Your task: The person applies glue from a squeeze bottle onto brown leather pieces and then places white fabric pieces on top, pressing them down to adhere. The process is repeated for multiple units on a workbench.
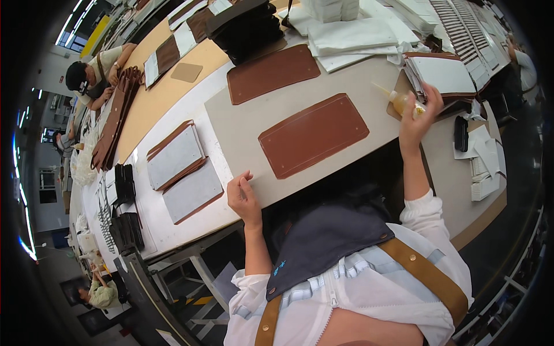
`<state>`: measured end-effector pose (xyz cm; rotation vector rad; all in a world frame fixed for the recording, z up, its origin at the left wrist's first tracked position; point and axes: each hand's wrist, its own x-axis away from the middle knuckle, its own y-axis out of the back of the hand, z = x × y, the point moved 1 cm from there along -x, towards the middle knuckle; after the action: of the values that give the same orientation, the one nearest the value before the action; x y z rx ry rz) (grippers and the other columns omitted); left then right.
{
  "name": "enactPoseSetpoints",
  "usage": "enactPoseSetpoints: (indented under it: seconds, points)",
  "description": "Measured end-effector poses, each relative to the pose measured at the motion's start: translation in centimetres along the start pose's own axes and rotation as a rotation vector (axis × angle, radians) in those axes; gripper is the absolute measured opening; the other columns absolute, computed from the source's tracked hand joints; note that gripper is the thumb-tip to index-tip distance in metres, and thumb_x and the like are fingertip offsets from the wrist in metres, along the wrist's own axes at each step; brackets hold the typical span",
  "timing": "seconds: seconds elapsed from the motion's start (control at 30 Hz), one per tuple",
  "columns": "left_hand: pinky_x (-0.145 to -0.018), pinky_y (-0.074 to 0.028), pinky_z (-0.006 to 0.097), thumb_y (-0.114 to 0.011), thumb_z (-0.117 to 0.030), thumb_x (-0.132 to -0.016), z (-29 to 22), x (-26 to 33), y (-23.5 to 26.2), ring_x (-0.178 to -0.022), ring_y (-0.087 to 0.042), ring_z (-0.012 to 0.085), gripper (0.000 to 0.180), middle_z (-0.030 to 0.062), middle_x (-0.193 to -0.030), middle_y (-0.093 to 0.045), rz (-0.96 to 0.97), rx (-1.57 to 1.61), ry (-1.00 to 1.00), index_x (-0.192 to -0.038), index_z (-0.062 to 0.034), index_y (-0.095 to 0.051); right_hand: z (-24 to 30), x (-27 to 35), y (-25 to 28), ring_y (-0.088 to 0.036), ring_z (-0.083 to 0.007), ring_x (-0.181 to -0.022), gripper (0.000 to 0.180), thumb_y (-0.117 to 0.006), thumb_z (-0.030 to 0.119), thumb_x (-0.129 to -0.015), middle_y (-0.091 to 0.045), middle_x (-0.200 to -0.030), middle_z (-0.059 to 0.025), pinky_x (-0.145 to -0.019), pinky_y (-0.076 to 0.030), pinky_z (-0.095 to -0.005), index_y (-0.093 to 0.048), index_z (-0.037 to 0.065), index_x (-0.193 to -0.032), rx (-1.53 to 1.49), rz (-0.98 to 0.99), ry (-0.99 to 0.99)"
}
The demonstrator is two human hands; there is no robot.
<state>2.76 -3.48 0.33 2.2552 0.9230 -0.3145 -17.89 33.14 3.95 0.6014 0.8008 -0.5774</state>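
Observation:
My right hand (pixel 420 120) is wrapped round a small clear squeeze bottle (pixel 399 102) with yellowish contents. The bottle is tilted, its thin pale nozzle pointing to the far left. Before me a brown leather panel (pixel 313 136) with rounded corners and a faint line along its edges lies flat on the grey board (pixel 228 144). My left hand (pixel 243 197) hovers at the table's near edge, left of this panel and apart from it. Its fingers are curled in, and nothing shows in them. Farther off lies a second brown panel (pixel 273 74).
Stacked grey-backed leather panels (pixel 178 157) lie at left, near black pieces (pixel 126 230). A black stack (pixel 242 29) and white sheets (pixel 352 37) stand at the back. Brown-edged panels (pixel 441 75) lie beside my right hand. A co-worker (pixel 95 75) handles brown straps (pixel 118 118) at far left.

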Motion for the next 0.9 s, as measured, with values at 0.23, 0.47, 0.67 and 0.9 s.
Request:
enactPoseSetpoints:
  seconds: [0.23, 0.47, 0.67, 0.9]
  points:
    - [-0.079, -0.052, 0.035, -0.054, -0.008, -0.101, -0.3, -0.5, -0.5, -0.083, -0.067, 0.0217, 0.019, 0.0101, -0.088, -0.07, -0.02, 0.042, -0.016, -0.1, 0.0, -0.071, -0.4, -6.0, -16.5, -0.063, -0.0314, -0.108, 0.018, -0.065, 0.01, -0.092, -0.066, -0.111, -0.0142, -0.086, -0.054, -0.0395, -0.07, -0.001, -0.105, 0.045, 0.516, 0.344]
    - [-0.079, -0.051, 0.035, -0.055, -0.009, -0.101, -0.2, -0.1, -0.3, -0.082, -0.067, 0.0228, 0.018, 0.0105, -0.087, -0.07, -0.037, 0.024, -0.009, -0.1, -0.0001, -0.071, -2.5, -6.2, -21.2, -0.062, -0.0324, -0.093, 0.006, -0.066, 0.005, -0.086, -0.062, -0.09, -0.012, -0.08, -0.053, -0.0437, -0.061, 0.001, -0.084, 0.205, 0.699, 0.375]
    - [-0.077, -0.051, 0.035, -0.055, -0.009, -0.101, -0.5, -0.1, -0.1, -0.081, -0.067, 0.0227, 0.018, 0.0103, -0.086, -0.07, -0.029, 0.023, -0.03, -0.1, -0.0003, -0.071, -2.2, -6.8, -20.8, -0.062, -0.0332, -0.093, 0.01, -0.07, 0.005, -0.082, -0.063, -0.092, -0.0128, -0.084, -0.052, -0.044, -0.063, 0.003, -0.089, 0.067, 0.643, 0.202]
    - [-0.077, -0.051, 0.034, -0.055, -0.009, -0.101, -0.3, -0.1, -0.3, -0.081, -0.067, 0.0219, 0.018, 0.01, -0.087, -0.07, -0.039, 0.052, -0.023, -0.101, -0.0002, -0.071, -4.3, -8.2, -22.1, -0.063, -0.032, -0.088, 0.014, -0.073, 0.005, -0.077, -0.067, -0.087, -0.0118, -0.08, -0.051, -0.0419, -0.063, 0.003, -0.086, 0.082, 0.847, 0.283]
